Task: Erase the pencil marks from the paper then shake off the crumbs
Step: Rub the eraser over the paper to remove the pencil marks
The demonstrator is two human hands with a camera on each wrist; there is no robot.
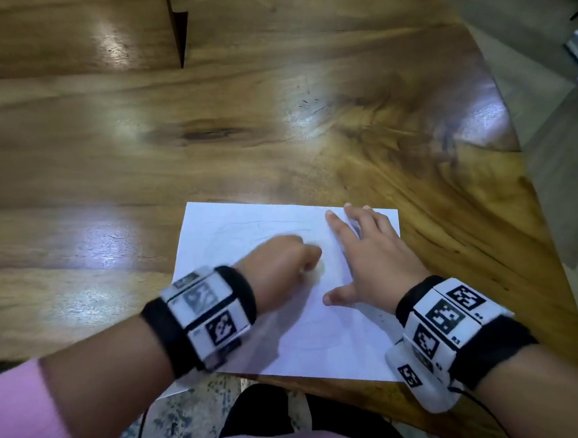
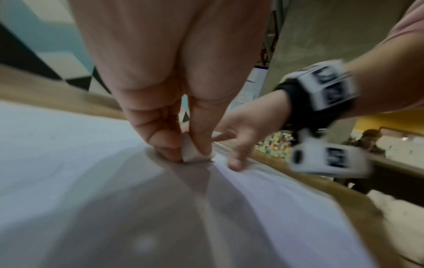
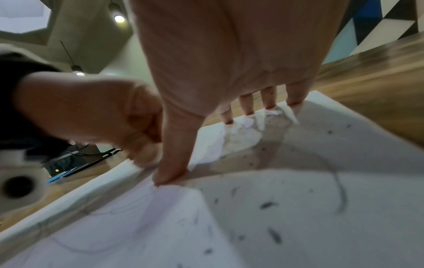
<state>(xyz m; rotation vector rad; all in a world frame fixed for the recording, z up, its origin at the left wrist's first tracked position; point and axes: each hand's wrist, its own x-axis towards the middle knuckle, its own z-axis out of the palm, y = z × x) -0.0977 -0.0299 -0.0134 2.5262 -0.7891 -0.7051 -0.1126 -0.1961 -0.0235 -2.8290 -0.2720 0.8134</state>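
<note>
A white sheet of paper [image 1: 247, 228] lies on the wooden table near its front edge, with faint pencil lines on it. My left hand [image 1: 284, 263] is curled over the middle of the sheet and pinches a small white eraser [image 2: 193, 154] against the paper [image 2: 69, 154]. My right hand [image 1: 369, 257] lies flat with spread fingers on the sheet's right part. In the right wrist view dark eraser crumbs [image 3: 268, 204] and a pencil line [image 3: 341, 192] show on the paper [image 3: 298, 217]. The left hand [image 3: 128, 125] is blurred there.
The wooden table [image 1: 206, 139] stretches away behind the paper, with a dark notch [image 1: 180, 35] at the back. Its right edge curves off toward the floor [image 1: 557, 166]. A person sits in the background [image 2: 369, 143].
</note>
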